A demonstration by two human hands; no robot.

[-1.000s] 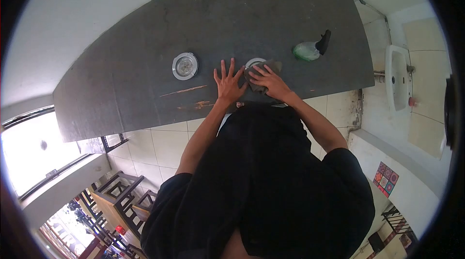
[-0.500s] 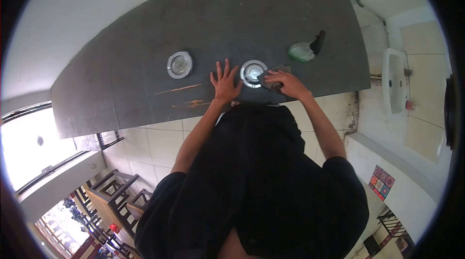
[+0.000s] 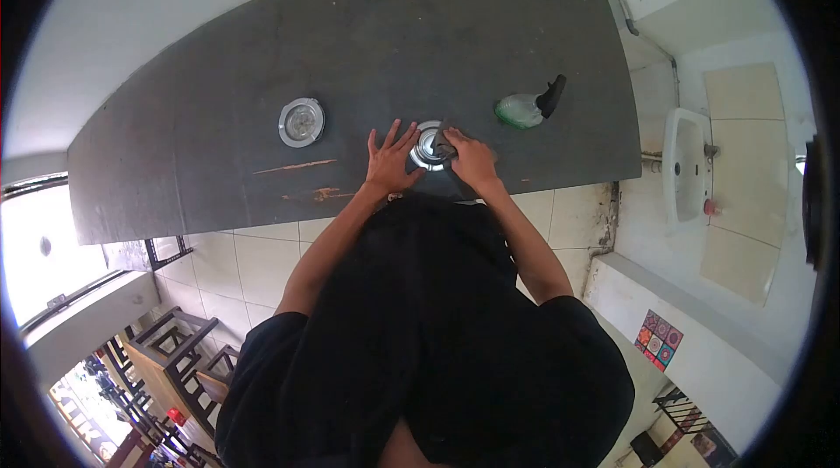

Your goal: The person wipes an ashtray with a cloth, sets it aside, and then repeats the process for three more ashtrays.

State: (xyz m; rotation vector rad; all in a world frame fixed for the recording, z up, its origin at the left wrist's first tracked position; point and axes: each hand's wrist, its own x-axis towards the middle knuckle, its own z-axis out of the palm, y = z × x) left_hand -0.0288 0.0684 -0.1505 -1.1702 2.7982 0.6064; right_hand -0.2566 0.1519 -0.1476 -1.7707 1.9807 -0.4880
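My right hand (image 3: 472, 159) is closed on a dark grey cloth (image 3: 444, 146), pressed over the right part of a round, shiny silver metal dish (image 3: 427, 146). The cloth and fingers hide that side of it. My left hand (image 3: 391, 159) lies with fingers spread at the dish's left rim, thumb along its lower edge. Farther left on the dark grey tabletop (image 3: 350, 48) sits a second round silver dish (image 3: 302, 122) with a notched rim, apart from both hands. To the right is a clear spray bottle (image 3: 522, 109) with green at its base and a black trigger head.
Worn, scratched patches (image 3: 325, 194) mark the tabletop near its front edge. A white sink (image 3: 687, 166) is on the wall at right. Wooden furniture with dark rails (image 3: 171, 354) stands on the tiled floor at lower left.
My left hand has come closer to the dish and now reaches its rim. My right hand has moved the cloth farther over the dish. The whole view has shifted slightly.
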